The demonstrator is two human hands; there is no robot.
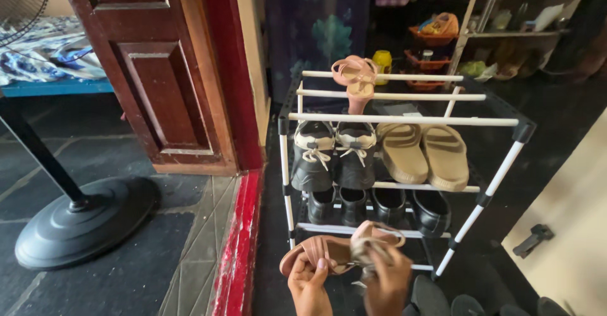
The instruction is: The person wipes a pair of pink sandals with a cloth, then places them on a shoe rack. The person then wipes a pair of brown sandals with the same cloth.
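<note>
At the far left a black round fan base [85, 224] stands on the dark floor, its pole rising toward the upper left corner. Right of it comes a dark red wooden door [158, 69], and below that a red-painted threshold strip [239, 240] running down to the bottom edge.

The white-and-black shoe rack [404, 121] fills the middle. Just in front of the rack's lower left corner, the left hand [308, 287] comes up from the bottom edge, fingers curled and thumb up, pinching the near edge of a brown sandal [316, 251] that lies flat across the fingers, its toe pointing left. Touching it on the right, a second pinkish-brown sandal [374, 237] is gripped in the right hand [387, 281]; the fingers are closed round its straps, and the sandal rises above the knuckles, tilted toward the rack's bottom rail. Both sandals sit directly above their hands, before the lowest tier.

On the rack itself, left to right: a pink heeled sandal [357, 79] across the top rails near the back; on the middle tier a pair of black-and-cream sneakers [334, 155], then a pair of tan slides [425, 155] toward the right edge; beneath them a row of black shoes [379, 207]. At the far right a pale door panel [569, 227] with a dark latch leans into view.
</note>
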